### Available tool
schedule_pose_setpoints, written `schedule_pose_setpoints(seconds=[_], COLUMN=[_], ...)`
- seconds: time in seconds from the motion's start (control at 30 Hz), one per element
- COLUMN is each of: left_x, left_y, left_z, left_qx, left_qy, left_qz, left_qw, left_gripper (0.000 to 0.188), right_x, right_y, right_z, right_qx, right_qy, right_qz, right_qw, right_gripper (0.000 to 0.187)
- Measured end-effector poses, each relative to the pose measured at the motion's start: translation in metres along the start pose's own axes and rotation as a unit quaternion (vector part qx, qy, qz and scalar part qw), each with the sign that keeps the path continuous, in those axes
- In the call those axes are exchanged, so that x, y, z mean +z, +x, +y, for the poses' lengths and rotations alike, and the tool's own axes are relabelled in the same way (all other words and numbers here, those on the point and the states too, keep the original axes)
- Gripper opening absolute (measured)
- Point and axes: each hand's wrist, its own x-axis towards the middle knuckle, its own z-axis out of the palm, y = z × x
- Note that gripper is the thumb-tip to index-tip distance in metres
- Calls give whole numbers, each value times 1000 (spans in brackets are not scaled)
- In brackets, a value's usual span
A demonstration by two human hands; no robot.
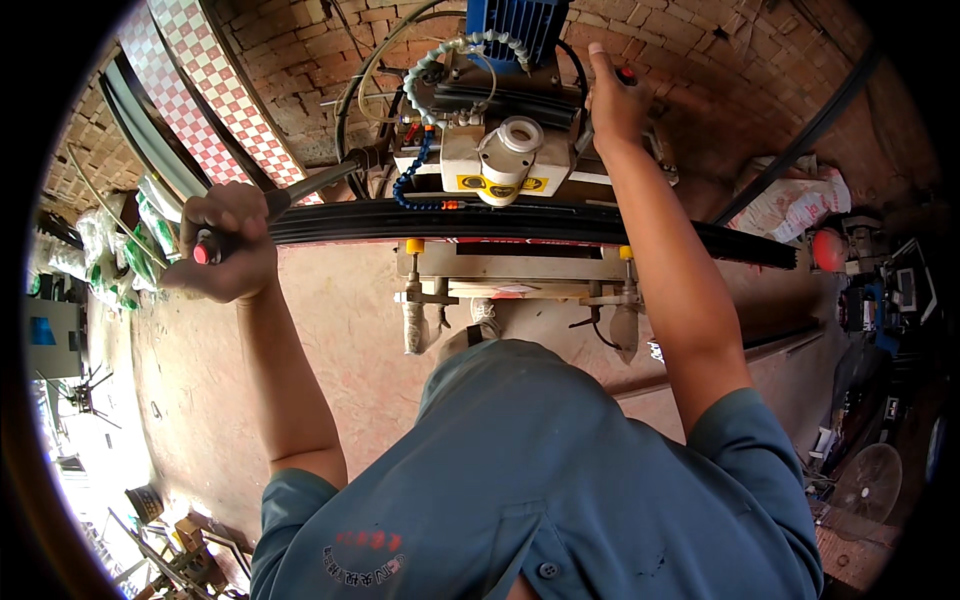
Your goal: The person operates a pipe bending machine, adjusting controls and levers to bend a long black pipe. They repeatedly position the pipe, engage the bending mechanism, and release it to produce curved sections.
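My left hand [230, 240] is closed around a dark lever handle [310, 183] with a red button at its end. The lever runs toward the machine's left side. My right hand [616, 105] wraps a second handle at the machine's right, its thumb pointing up beside a small red-tipped end [627, 76]. Between my hands stands a machine with a white head [465, 160], a round white cap [520, 134] and a blue finned motor [515, 25]. Long black ribbed profiles [540, 224] lie across its front. Below them are two clamps with yellow tops [415, 246].
A segmented hose [412, 75] and a blue coolant hose [410, 180] curve around the machine's head. Checkered panels [215, 90] lean at the far left. A white sack [800, 195] and a dark bar are at the right. A fan [866, 482] stands lower right.
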Motion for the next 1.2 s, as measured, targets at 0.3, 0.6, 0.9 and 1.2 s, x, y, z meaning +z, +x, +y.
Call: schedule_pose_setpoints(seconds=[0.3,0.6,0.9,1.2], left_x=[0,2,-1,0], left_y=[0,0,0,1], left_z=[-1,1,1,0], left_qx=[4,-4,3,5], left_qy=[-6,2,3,-2], left_qz=[-5,19,8,8], left_qw=[1000,1000,1000,1000], left_gripper=[89,89,89,87], right_x=[-2,-3,-5,-7], right_y=[2,-4,0,2], right_z=[1,-5,1,4], right_qx=[11,14,14,-1], right_qy=[-23,-4,-5,-19], right_qz=[-5,-22,-32,-28], right_qw=[1000,1000,999,999], right_gripper=[38,42,43,44])
